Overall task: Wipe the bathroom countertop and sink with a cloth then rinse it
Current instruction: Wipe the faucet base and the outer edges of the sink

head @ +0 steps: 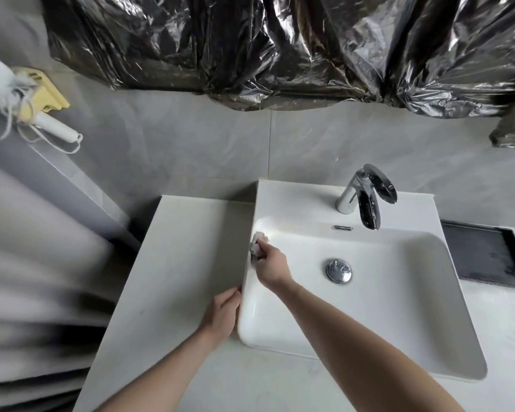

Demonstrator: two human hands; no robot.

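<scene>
A white rectangular sink (399,292) stands on a pale countertop (185,251). My right hand (270,267) grips a small crumpled whitish cloth (257,243) and holds it against the sink's upper left rim, near the back corner. My left hand (222,313) rests on the sink's outer left edge, lower down, with its fingers against the wall of the basin. A chrome drain plug (338,270) sits in the middle of the basin. The chrome faucet (364,197) stands at the back of the sink; no water is seen running.
Crinkled black plastic sheeting (280,46) hangs on the wall above the sink. A black tray (485,254) lies on the counter to the right of the sink. At the left hang a yellow-headed tool with a white handle (46,99) and pale fabric (27,263).
</scene>
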